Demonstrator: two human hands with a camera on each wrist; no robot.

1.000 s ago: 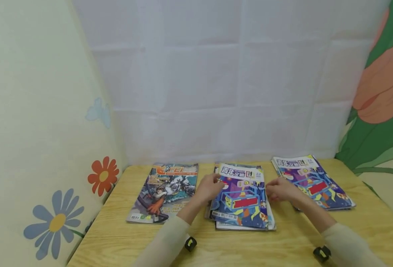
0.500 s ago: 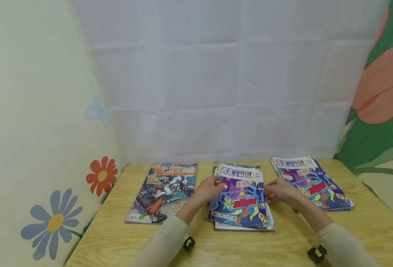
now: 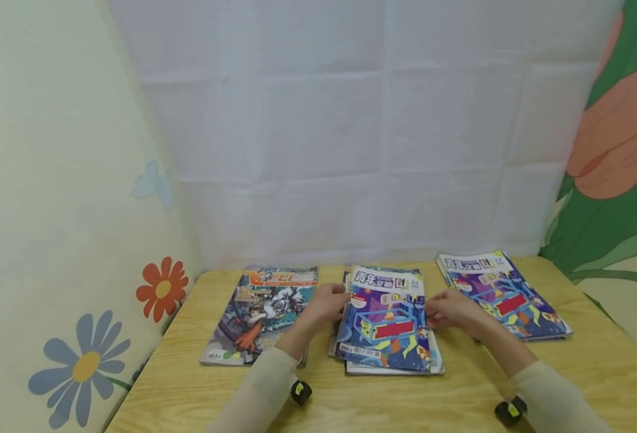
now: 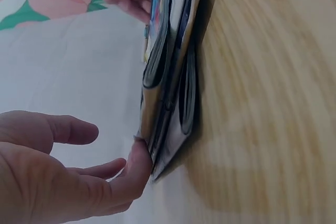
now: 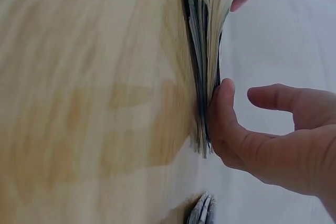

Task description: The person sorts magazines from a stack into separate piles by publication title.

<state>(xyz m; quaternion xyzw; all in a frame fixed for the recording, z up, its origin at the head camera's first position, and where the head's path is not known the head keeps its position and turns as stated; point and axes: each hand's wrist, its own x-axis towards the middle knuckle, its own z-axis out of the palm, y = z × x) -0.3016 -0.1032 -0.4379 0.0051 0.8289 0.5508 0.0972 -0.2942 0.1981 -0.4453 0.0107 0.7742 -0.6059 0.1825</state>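
Note:
A stack of magazines (image 3: 385, 328) lies in the middle of the table, a purple-and-blue cover on top. Its layers are uneven, with lower ones jutting out at the left and front. My left hand (image 3: 329, 302) is at the stack's left side; in the left wrist view its fingertips touch the folded spines (image 4: 152, 108), thumb held apart. On the opposite side, my right hand (image 3: 450, 310) rests its fingertips against the page edges (image 5: 206, 51), its thumb also away from the paper. Neither thumb presses on the cover.
To the left lies a magazine (image 3: 266, 316) with an orange title and a grey-teal cover. Another magazine stack (image 3: 504, 297) with the same purple cover lies at an angle on the right. A white cloth (image 3: 296, 150) hangs behind the wooden table (image 3: 383, 403).
My left hand has drawn slightly left, its fingertips going from over the cover to the stack's edge. The right hand stays at the right edge. The view has shifted a little.

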